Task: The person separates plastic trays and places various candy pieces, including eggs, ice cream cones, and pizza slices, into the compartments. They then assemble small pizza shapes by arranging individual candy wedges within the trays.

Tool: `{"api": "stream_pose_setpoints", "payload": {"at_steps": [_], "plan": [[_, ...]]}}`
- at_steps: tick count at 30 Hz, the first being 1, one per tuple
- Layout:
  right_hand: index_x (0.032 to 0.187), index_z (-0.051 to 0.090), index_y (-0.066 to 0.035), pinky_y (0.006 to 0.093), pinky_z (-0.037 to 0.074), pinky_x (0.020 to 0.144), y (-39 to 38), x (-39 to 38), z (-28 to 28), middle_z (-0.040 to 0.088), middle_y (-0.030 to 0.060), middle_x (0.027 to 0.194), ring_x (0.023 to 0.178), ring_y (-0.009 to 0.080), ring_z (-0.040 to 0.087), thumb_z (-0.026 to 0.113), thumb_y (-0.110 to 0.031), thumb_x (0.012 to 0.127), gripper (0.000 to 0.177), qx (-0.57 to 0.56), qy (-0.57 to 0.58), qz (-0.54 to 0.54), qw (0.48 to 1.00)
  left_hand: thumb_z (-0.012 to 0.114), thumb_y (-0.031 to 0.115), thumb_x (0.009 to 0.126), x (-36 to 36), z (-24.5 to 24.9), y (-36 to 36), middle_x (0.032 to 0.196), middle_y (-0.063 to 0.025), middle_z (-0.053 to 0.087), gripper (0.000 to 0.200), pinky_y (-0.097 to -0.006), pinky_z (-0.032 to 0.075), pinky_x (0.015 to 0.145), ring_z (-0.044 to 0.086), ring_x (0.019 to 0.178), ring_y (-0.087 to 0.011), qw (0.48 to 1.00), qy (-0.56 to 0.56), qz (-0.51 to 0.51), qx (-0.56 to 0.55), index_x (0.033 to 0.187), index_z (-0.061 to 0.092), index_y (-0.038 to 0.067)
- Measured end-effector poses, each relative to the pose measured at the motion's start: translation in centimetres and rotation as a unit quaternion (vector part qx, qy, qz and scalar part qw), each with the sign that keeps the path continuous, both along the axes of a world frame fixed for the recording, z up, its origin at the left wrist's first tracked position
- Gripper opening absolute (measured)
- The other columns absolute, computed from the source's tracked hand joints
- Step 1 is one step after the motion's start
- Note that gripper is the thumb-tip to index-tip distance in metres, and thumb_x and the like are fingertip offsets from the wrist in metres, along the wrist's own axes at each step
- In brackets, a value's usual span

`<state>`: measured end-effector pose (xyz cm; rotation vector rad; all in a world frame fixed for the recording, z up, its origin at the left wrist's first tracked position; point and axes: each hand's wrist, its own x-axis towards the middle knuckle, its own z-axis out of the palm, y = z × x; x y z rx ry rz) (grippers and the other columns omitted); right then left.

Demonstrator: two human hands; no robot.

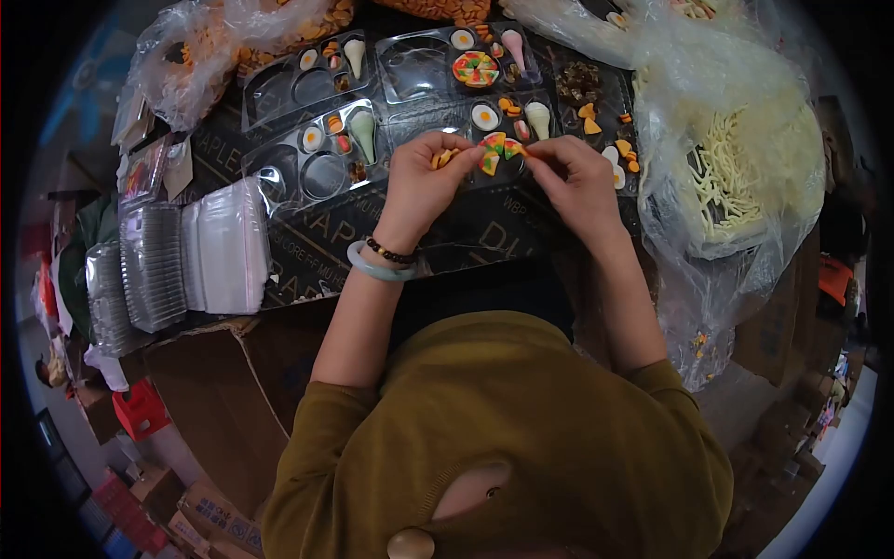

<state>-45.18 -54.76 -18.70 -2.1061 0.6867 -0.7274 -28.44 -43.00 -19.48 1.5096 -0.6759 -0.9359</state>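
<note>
Small toy pizza slices (493,143) with red, green and yellow tops lie in part of a round in a clear plastic tray's compartment, between my two hands. My left hand (424,182) is closed around several more slices (444,158), whose orange edges show between the curled fingers. Its thumb and fingertip reach the left side of the round. On the right, my right hand (579,182) pinches a slice at the round's right edge. Above the hands, the same tray carries a toy fried egg (484,116) and a pale ice-cream cone (537,121). A full toy pizza (476,69) sits in the tray behind.
Other clear trays (321,177) with toy eggs, burgers and cones stand to the left. Stacked plastic lids (152,265) and clear bags (228,247) lie at the table's left edge. A plastic bag of cream-coloured strands (726,177) is at right; bags of orange pieces (279,33) are behind.
</note>
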Motion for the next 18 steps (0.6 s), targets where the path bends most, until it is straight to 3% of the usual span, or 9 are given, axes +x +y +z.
{"api": "stream_pose_setpoints", "payload": {"at_steps": [2,5,8,11,14,18], "plan": [[0.093,0.068,-0.006,0.0347,0.051,0.068,0.1,0.0,-0.3,0.063,0.0097,0.087,0.081,0.0288,0.063,0.068,-0.002,0.077,0.017,-0.130,0.023,0.055,0.990,0.071,0.013,0.085,0.0,-1.1,-0.7,0.071,-0.0019,0.065,0.014,-0.0193,0.041,0.051,0.054,0.059,-0.0052,0.995,-0.090,-0.036,0.014,0.088,0.068,0.000],[0.093,0.068,-0.007,0.0360,0.049,0.073,0.4,0.4,-1.7,0.064,0.0065,0.090,0.084,0.0260,0.062,0.067,0.000,0.074,0.021,-0.209,0.041,0.078,0.974,0.076,0.013,0.077,-0.4,-2.1,-1.5,0.067,-0.0057,0.064,0.017,-0.0244,0.045,0.054,0.058,0.059,-0.0104,0.956,-0.292,-0.026,0.021,0.082,0.067,0.000],[0.094,0.068,-0.009,0.0370,0.045,0.078,0.9,0.1,-1.3,0.063,0.0033,0.092,0.089,0.0239,0.061,0.067,-0.002,0.071,0.024,-0.263,0.080,0.075,0.959,0.078,0.013,0.073,-0.6,-2.3,-1.7,0.068,-0.0087,0.065,0.020,-0.0282,0.048,0.058,0.060,0.060,-0.0162,0.945,-0.326,-0.010,0.018,0.083,0.067,0.000],[0.096,0.069,-0.010,0.0358,0.041,0.080,1.2,-0.4,-1.0,0.063,0.0012,0.094,0.091,0.0218,0.059,0.068,-0.004,0.071,0.026,-0.276,0.107,0.073,0.952,0.079,0.013,0.071,-0.6,-2.4,-1.7,0.075,-0.0103,0.067,0.022,-0.0285,0.049,0.061,0.063,0.065,-0.0192,0.953,-0.301,-0.008,0.022,0.084,0.067,0.000],[0.098,0.069,-0.010,0.0356,0.039,0.081,1.6,-0.5,-0.7,0.063,0.0008,0.095,0.092,0.0207,0.059,0.067,-0.005,0.073,0.026,-0.284,0.113,0.070,0.950,0.076,0.010,0.074,-0.4,-1.8,-1.4,0.088,-0.0109,0.068,0.025,-0.0279,0.051,0.069,0.065,0.076,-0.0177,0.945,-0.323,-0.026,0.040,0.095,0.068,0.000],[0.099,0.068,-0.007,0.0333,0.044,0.076,1.2,-0.1,-0.7,0.063,0.0055,0.093,0.084,0.0223,0.061,0.067,-0.005,0.080,0.019,-0.151,0.018,0.040,0.988,0.068,0.003,0.083,-0.4,-2.1,-1.1,0.106,-0.0097,0.065,0.038,-0.0253,0.050,0.082,0.062,0.092,-0.0137,0.981,-0.181,-0.052,-0.043,0.120,0.059,-0.002]]}}
